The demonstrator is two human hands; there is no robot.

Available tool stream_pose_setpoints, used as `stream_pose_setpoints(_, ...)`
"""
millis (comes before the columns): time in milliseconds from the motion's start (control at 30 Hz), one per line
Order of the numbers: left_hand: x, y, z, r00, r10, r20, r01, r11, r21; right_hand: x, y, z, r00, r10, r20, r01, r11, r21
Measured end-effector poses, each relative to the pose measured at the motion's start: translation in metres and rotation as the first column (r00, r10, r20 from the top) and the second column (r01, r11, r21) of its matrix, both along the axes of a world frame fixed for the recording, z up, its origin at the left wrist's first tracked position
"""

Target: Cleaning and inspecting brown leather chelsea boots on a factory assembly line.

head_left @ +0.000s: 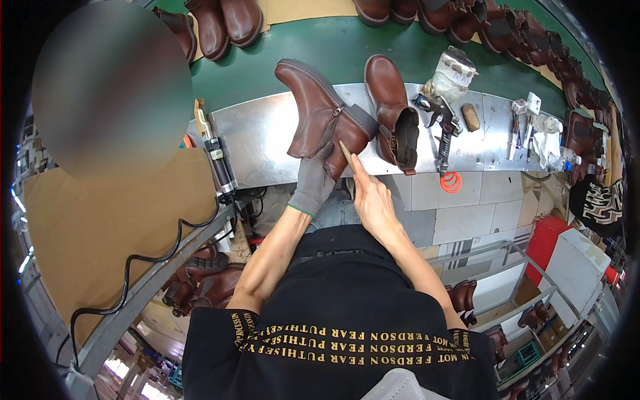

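Observation:
A brown leather ankle boot (310, 103) with a side zip lies tilted on its side over the metal work surface, toe pointing away to the left and dark sole facing right. My left hand (312, 185), in a grey glove with a green cuff, is closed on the boot's shaft; some of its fingers are hidden. My bare right hand (372, 200) grips a thin tan stick-like tool (346, 155), whose tip touches the leather near the heel. Just to the right stands a second brown boot (385, 87), upright, its opening toward me.
A black spray gun (440, 123), a plastic-wrapped container (455, 70) and a brown block (471, 117) are on the metal strip (247, 133). Several boots (240, 20) line the green belt (300, 43). A corded tool (219, 157) hangs left, beside brown cardboard (120, 240).

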State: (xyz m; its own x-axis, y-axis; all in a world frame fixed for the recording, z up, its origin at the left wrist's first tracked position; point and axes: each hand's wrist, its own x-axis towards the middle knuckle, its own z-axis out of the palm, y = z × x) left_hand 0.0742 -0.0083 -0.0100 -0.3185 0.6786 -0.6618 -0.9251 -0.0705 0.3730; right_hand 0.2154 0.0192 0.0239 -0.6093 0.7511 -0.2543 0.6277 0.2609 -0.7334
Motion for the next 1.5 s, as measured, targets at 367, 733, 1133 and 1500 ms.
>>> stream_pose_setpoints(367,-0.039,0.008,0.050,0.929,-0.147,-0.339,0.108,0.986,-0.130,0.074,0.067,0.103,0.808,-0.489,-0.329,0.563,0.805,0.186)
stream_pose_setpoints(733,-0.040,0.030,0.128,0.109,-0.736,-0.668,0.419,0.643,-0.641,0.164,0.240,-0.055,0.870,-0.493,-0.005,0.354,0.618,0.702)
stream_pose_setpoints(1133,-0.108,0.089,-0.037,0.119,-0.740,-0.662,0.014,0.668,-0.744,-0.053,0.226,-0.033,0.965,0.048,0.259,-0.047,0.999,-0.007)
stream_pose_setpoints(1500,-0.127,0.052,-0.088,0.987,-0.090,-0.133,0.146,0.848,0.509,-0.014,0.187,-0.015,0.658,-0.672,-0.341,-0.473,-0.017,-0.881)
